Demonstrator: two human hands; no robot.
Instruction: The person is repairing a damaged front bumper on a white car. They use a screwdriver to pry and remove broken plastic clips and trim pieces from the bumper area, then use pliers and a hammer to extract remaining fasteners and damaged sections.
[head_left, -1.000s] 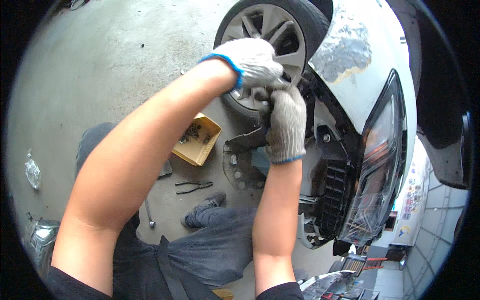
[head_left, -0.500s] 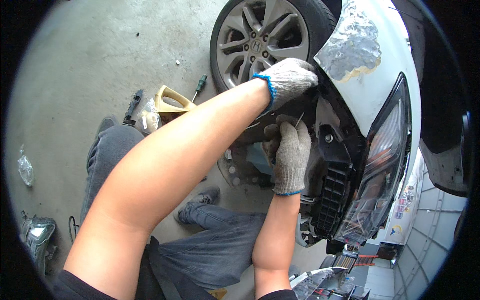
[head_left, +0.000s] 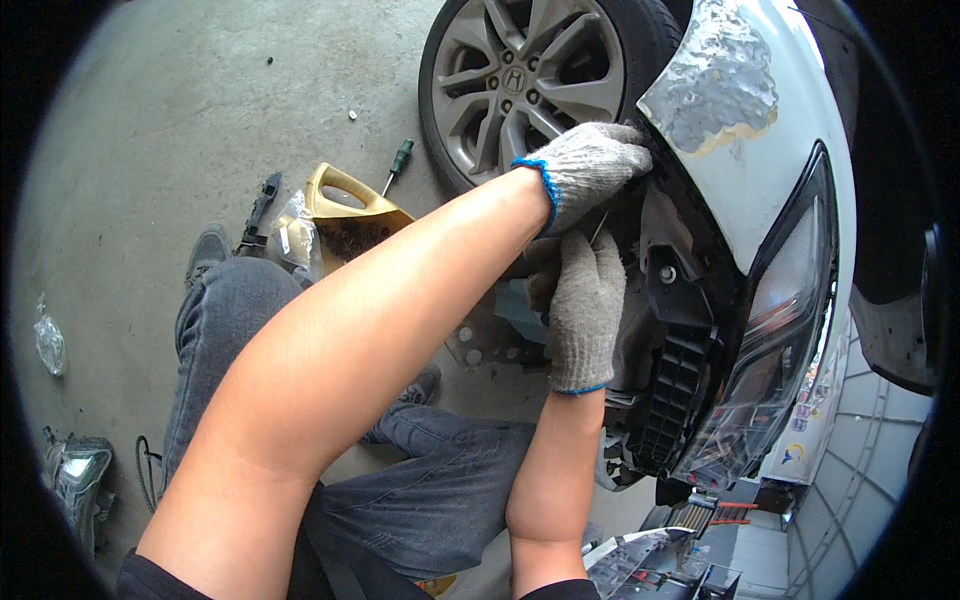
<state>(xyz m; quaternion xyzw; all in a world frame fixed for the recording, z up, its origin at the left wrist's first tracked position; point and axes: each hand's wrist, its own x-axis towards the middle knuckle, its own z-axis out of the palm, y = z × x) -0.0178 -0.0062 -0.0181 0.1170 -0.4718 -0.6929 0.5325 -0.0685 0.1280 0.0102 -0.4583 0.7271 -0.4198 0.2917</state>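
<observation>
My left hand (head_left: 597, 170), in a grey-white knit glove with a blue cuff, reaches to the front wheel arch. Its fingers are bent closed at the edge of the black wheel arch liner (head_left: 672, 182), beside the fender (head_left: 800, 110); the fingertips are partly hidden. Just below it, my right hand (head_left: 586, 320), gloved alike, is closed with its palm turned away. A thin metal rod (head_left: 600, 228) sticks up from between its fingers; whatever handle it has is hidden. The wheel (head_left: 515, 85) stands directly behind my left hand.
The headlight (head_left: 775, 290) and a black bracket with a bolt (head_left: 668, 274) lie right of my hands. On the floor are a screwdriver (head_left: 398, 165), a cut tan jug (head_left: 340, 195), a black plastic part (head_left: 262, 208) and a loose lamp (head_left: 82, 470).
The car, wheel and floor things have shifted slightly in view. My left hand has moved slightly right along the arch edge. My right hand stays closed around the rod below it.
</observation>
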